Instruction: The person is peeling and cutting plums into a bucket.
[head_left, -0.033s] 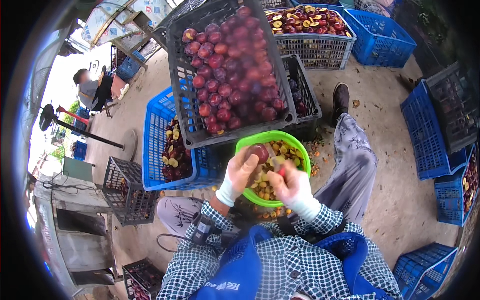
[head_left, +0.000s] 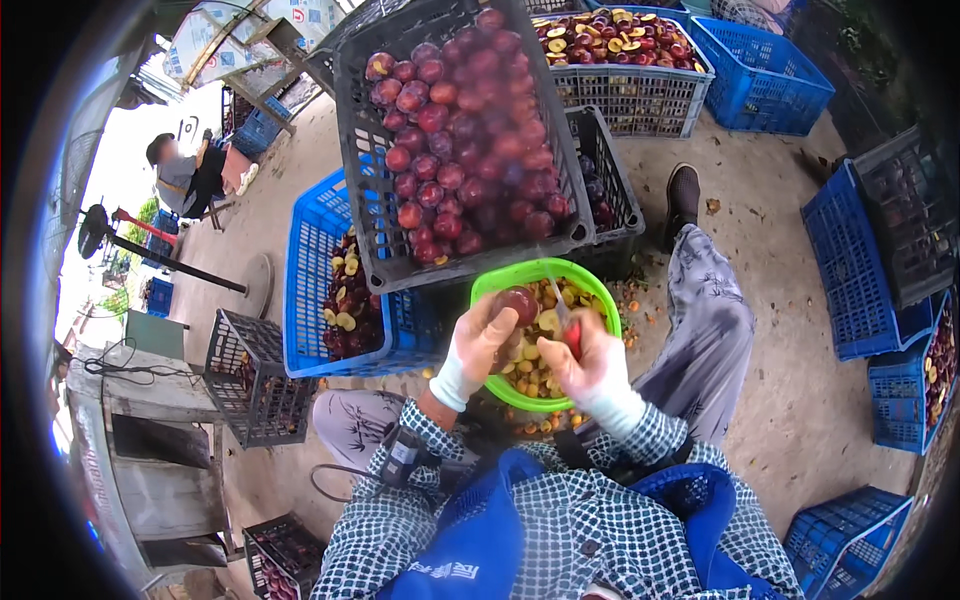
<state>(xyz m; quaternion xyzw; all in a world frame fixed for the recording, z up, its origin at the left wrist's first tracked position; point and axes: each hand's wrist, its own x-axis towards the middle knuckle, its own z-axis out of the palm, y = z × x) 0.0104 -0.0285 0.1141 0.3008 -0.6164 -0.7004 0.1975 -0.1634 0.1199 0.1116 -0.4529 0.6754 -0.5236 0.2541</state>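
My left hand (head_left: 482,335) is closed round a dark red plum (head_left: 517,302) over a lime-green basin (head_left: 612,312). In my right hand (head_left: 588,372) is a knife (head_left: 572,336) with a red handle, its thin blade pointing up and away from me, apart from the plum. Pale yellow plum pieces and pits (head_left: 530,377) fill much of the basin. Just beyond it, a black crate (head_left: 470,270) heaped with whole red plums (head_left: 440,150) rests tilted toward me. To the left, a blue crate (head_left: 300,290) holds halved plums (head_left: 352,318).
A grey crate (head_left: 630,105) full of cut plums and a blue crate (head_left: 765,85) stand at the back right. More blue crates (head_left: 850,270) line the right side. A black crate (head_left: 255,390) is at the left. Far left, a person (head_left: 182,178) sits.
My right hand has turned, and the knife blade has swung upward, away from the plum. My left hand keeps the plum in nearly the same place.
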